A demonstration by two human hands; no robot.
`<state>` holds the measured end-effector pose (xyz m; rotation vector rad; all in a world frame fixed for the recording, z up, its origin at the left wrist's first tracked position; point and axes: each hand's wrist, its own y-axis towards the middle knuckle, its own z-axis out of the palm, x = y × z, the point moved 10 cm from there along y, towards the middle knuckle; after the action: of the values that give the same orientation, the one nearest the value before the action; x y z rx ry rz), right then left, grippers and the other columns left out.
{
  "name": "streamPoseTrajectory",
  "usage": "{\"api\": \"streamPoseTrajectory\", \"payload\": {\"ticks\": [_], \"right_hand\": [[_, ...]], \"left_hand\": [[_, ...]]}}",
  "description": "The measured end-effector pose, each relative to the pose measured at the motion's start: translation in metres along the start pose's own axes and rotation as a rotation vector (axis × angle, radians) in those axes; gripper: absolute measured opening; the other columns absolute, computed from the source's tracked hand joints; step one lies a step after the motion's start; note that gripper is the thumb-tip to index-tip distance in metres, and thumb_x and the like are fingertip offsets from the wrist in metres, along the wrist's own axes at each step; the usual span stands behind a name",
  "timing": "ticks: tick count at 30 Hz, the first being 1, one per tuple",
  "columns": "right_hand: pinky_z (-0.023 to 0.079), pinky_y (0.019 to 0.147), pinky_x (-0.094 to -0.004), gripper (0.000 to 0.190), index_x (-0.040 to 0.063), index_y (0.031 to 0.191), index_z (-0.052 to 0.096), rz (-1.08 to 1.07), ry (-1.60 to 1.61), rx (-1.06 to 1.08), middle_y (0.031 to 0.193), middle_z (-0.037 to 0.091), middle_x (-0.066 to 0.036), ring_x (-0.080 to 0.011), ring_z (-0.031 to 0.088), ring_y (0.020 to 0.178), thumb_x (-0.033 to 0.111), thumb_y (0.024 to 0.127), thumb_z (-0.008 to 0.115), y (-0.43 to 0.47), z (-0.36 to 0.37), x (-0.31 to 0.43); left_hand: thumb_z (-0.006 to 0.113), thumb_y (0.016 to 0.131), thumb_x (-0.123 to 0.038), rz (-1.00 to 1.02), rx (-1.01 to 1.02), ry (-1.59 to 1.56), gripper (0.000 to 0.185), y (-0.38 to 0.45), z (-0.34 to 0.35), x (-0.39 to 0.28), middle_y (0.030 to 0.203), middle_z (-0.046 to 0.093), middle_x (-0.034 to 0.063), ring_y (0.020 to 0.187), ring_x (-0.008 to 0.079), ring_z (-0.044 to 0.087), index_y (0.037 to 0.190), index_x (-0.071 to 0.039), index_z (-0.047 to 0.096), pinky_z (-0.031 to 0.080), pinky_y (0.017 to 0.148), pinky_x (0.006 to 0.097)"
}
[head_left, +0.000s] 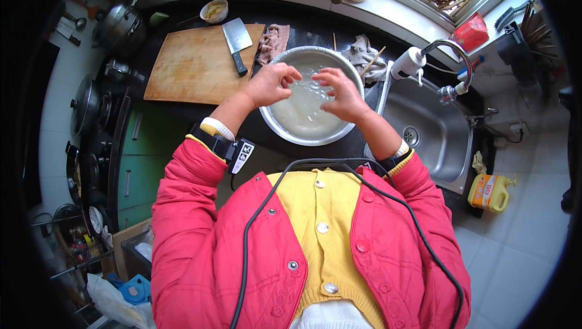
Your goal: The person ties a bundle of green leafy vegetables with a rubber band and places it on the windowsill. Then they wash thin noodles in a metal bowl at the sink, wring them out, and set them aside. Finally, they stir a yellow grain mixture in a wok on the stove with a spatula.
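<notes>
A round metal basin [305,140] of cloudy, rippling water stands on the dark countertop in front of me. Over its left part is my left hand [274,84], fingers curled and apart, with nothing seen in it. My right hand [341,94] hangs over the basin's right part, its fingers spread and bent, also without anything visible in it. Whether something lies under the water cannot be told. Left of the basin, a cleaver [237,42] with a black handle rests on a wooden cutting board [182,65]. A pinkish cloth [275,40] lies between board and basin.
A grey cloth [363,58] with chopsticks lies right of the basin, beside the steel sink [436,120] and its faucet [448,44]. A white bowl [214,10] of food stands behind the board. Pots line the left side. A black cable crosses my front.
</notes>
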<state>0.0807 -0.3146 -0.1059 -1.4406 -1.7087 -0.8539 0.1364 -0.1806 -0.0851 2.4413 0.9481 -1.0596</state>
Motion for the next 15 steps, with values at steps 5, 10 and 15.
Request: {"api": "streamPoseTrajectory", "payload": {"ticks": [5, 10, 15], "right_hand": [[0.054, 0.081, -0.0269, 0.059, 0.011, 0.117, 0.065, 0.063, 0.015, 0.025, 0.124, 0.051, -0.011, -0.0208, 0.063, 0.104, -0.016, 0.064, 0.06, 0.001, 0.009, -0.005], [0.054, 0.069, -0.0336, 0.024, 0.003, 0.087, 0.065, -0.035, 0.015, -0.154, 0.084, 0.065, -0.011, -0.0253, 0.066, 0.074, -0.007, 0.065, 0.063, 0.004, -0.016, -0.001], [0.054, 0.072, -0.0331, 0.029, 0.002, 0.095, 0.068, -0.107, -0.066, 0.211, 0.086, 0.069, -0.011, -0.0238, 0.066, 0.078, -0.003, 0.066, 0.07, 0.001, 0.011, 0.0]], "left_hand": [[0.062, 0.072, 0.003, -0.034, 0.078, 0.035, 0.041, -0.012, 0.01, 0.004, 0.097, 0.067, 0.0088, 0.08, 0.016, 0.063, 0.111, -0.007, 0.067, 0.053, 0.074, 0.0274], [0.063, 0.07, 0.001, -0.17, 0.006, 0.153, 0.018, -0.009, -0.003, 0.027, 0.089, 0.065, 0.0063, 0.08, 0.0212, 0.063, 0.087, -0.004, 0.065, 0.051, 0.077, 0.0303], [0.065, 0.071, -0.001, 0.371, 0.071, 0.232, 0.009, -0.02, 0.027, -0.023, 0.078, 0.063, 0.006, 0.075, 0.0225, 0.06, 0.077, -0.005, 0.06, 0.05, 0.073, 0.0346]]}}
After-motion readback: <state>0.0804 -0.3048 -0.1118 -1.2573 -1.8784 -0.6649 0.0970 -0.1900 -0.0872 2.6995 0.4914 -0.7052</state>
